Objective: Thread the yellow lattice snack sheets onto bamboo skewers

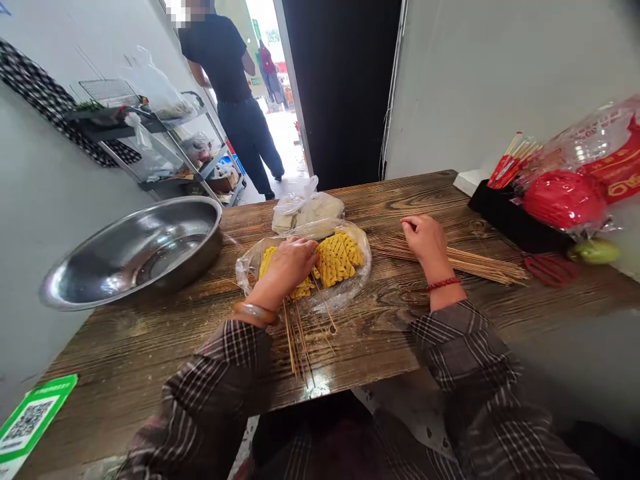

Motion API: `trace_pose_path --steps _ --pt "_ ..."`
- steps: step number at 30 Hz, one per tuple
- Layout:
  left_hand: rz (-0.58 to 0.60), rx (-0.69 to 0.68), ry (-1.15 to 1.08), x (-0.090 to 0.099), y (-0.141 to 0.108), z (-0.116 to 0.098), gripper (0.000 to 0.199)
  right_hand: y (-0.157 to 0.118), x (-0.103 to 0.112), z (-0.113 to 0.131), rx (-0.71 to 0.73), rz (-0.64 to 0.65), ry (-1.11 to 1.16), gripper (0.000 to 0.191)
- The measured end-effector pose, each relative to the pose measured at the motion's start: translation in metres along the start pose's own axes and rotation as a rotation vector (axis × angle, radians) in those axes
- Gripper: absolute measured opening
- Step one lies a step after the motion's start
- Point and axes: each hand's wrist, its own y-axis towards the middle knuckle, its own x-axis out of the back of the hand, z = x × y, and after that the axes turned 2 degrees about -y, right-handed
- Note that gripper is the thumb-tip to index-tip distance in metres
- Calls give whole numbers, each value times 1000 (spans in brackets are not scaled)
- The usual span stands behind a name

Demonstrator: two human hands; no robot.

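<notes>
My left hand (293, 261) rests over the yellow, ridged food pieces (340, 259), its fingers bent down and together; its fingertips are partly hidden, and I cannot tell what they hold. The pieces lie on a clear plastic bag (364, 267). Thin wooden skewers (303, 343) stick out from the food near my left wrist toward the table's front edge. Off to the right, my right hand (427, 239) is above a bundle of loose skewers (483, 265), its fingers curled with thumb and forefinger close together. Whether a skewer is between them cannot be made out.
A large steel basin (200, 257) stands at the left of the wooden table (360, 360). Behind the food lies a tied bag of pale blocks (313, 212). A black box (520, 217) and red packages sit at right. A person (230, 87) stands by the doorway, near shelves (200, 167).
</notes>
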Motion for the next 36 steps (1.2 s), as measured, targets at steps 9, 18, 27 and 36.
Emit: trace_pose_path --steps 9,18,27,36 --pt "101 48 -6 -11 19 -3 42 3 -7 -6 33 243 -181 31" --pt "15 160 -228 -14 29 5 16 -11 -19 34 291 375 -211 25" --pt "-10 214 -409 3 23 -5 9 -15 -24 33 228 336 -182 23" --pt "-75 225 -1036 35 14 -27 23 -17 -26 38 199 287 -131 30"
